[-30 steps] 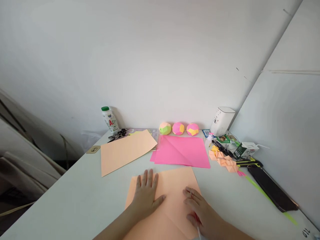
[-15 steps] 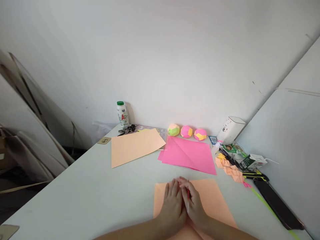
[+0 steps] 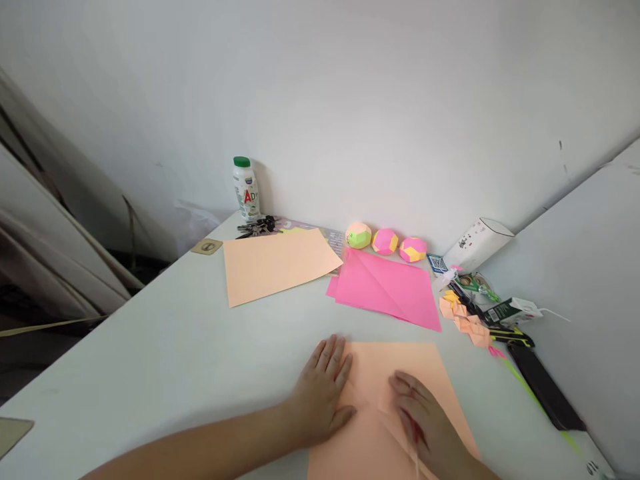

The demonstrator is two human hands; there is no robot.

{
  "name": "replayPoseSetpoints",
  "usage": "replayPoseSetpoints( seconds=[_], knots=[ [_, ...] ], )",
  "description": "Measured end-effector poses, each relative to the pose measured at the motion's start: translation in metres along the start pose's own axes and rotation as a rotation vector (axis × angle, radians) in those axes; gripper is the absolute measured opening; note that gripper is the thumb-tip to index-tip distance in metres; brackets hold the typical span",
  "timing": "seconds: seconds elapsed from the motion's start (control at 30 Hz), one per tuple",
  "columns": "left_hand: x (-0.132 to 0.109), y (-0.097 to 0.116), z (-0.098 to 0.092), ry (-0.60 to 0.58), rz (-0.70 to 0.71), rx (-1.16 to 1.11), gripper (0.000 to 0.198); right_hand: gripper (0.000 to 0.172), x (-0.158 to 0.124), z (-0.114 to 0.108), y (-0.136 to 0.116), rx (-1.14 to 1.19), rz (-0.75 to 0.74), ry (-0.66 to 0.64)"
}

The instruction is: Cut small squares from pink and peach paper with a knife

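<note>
A peach sheet of paper (image 3: 385, 363) lies on the white table, a crease running across its middle. My left hand (image 3: 323, 393) rests flat with fingers spread on the sheet's left side. Over the right part of the sheet, my right hand (image 3: 427, 420) is curled and somewhat blurred. Tucked in its palm is a thin red pen (image 3: 415, 427), mostly hidden by the fingers, with a pale end showing below.
Beyond lie a light orange sheet (image 3: 275, 263) and pink sheets (image 3: 385, 287). Three paper balls (image 3: 385, 241) line the wall, left of a white paper tube (image 3: 477, 247). A bottle (image 3: 246, 190) and keys (image 3: 260, 227) stand back left. Folded peach pieces (image 3: 465, 323) and a black case (image 3: 545, 387) lie right.
My hands, together over the sheet before, have parted: the left moved left and flattened, the right moved right with the pen. The head view has shifted and tilted slightly.
</note>
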State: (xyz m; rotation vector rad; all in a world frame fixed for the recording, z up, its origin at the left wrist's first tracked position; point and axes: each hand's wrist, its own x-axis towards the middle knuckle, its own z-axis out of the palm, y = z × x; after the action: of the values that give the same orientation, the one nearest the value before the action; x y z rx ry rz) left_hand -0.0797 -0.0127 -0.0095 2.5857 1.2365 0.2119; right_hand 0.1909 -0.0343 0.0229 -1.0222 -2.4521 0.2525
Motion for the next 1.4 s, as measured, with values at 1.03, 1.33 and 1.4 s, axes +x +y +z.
replayPoseSetpoints(
  seconds=[1.03,1.33,1.4],
  knots=[
    [0.0,0.002,-0.008,0.077,0.132,0.136,0.077,0.029,0.089,0.048,0.016,0.125,-0.139,0.045],
    [0.001,-0.002,-0.001,0.192,0.099,0.302,0.049,0.036,0.084,0.045,0.021,0.1,-0.195,-0.065],
    [0.0,-0.003,-0.002,0.181,0.091,0.295,0.051,0.036,0.085,0.044,0.021,0.098,-0.207,-0.069]
  ],
)
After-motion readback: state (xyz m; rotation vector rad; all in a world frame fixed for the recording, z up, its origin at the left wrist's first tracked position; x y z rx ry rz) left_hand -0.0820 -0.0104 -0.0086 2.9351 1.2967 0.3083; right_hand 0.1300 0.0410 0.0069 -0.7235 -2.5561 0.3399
